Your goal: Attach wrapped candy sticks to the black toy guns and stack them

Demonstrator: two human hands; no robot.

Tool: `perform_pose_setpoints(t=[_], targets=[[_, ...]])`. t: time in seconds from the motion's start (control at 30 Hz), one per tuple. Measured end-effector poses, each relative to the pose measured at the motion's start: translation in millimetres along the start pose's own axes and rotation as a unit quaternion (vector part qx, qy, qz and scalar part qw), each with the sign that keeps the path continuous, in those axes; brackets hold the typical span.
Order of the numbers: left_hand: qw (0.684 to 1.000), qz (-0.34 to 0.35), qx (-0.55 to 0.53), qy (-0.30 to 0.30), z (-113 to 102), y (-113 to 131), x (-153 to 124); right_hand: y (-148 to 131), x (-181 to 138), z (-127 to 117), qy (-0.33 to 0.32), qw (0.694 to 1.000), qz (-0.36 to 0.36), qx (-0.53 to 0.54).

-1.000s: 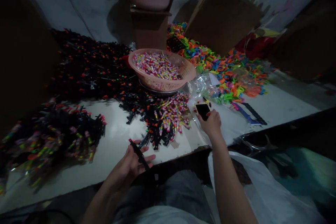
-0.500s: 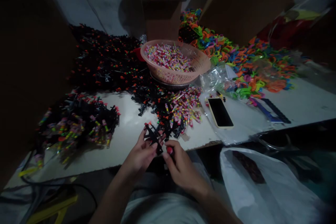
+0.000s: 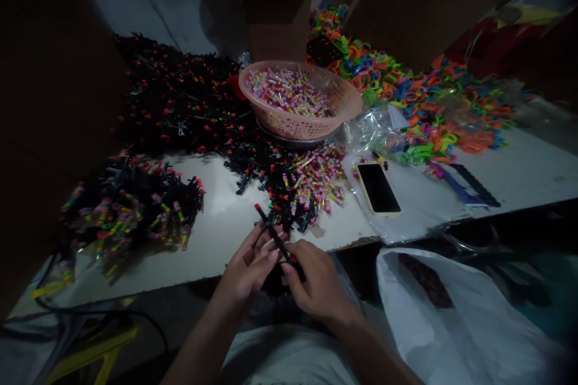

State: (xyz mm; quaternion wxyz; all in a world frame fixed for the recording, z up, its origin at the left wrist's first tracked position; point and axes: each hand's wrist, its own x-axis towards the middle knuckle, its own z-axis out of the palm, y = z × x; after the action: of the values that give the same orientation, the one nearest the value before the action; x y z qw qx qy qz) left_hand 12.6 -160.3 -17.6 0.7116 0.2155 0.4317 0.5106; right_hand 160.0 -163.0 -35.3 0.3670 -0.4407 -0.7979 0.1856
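Observation:
A black toy gun with a red tip lies slantwise across the fingers of my left hand. My left thumb presses on it, and the fingers behind are partly stretched out. My right hand is curled at the gun's near end. Its fingers close round a dark piece with a red spot, mostly hidden by the hand. Just beyond my hands lie loose black toy guns and a heap of small pink, wrapped candy tubes.
A pink basket holds many more tubes. Toy guns with tubes attached are piled on the left, a large black heap behind. A phone, colourful plastic pieces and a white bag are on the right.
The toy gun in my left hand has turned from side-on to edge-on, its red tip pointing up and away. My right hand has come closer and meets its near end.

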Motion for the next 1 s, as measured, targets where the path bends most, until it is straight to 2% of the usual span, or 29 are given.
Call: perform_pose_setpoints(t=[0.13, 0.27, 0.5, 0.63, 0.73, 1.0], targets=[[0.999, -0.004, 0.033, 0.024, -0.5, -4.9, 3.1, 0.4, -2.4, 2.2, -0.006, 0.989, 0.071, 0.133], [0.996, 0.025, 0.034, 0.082, -2.4, -8.5, 7.0, 1.9, -4.1, 2.7, 0.020, 0.975, 0.122, 0.182], [0.991, 0.066, 0.101, 0.057, -2.5, -10.6, 7.0, 3.5, -7.9, 3.4, 0.010, 0.978, 0.101, 0.179], [0.988, 0.065, 0.129, 0.057, -0.4, -9.1, 5.5, 7.7, -12.6, 10.2, 0.078, 0.964, 0.149, 0.208], [0.986, 0.066, 0.141, 0.059, 0.2, -8.2, 5.2, 8.2, -13.2, 11.8, 0.116, 0.954, 0.146, 0.233], [0.983, 0.054, 0.158, 0.082, -3.0, -8.5, 3.8, 1.7, -9.8, 4.5, 0.100, 0.963, 0.122, 0.217]])
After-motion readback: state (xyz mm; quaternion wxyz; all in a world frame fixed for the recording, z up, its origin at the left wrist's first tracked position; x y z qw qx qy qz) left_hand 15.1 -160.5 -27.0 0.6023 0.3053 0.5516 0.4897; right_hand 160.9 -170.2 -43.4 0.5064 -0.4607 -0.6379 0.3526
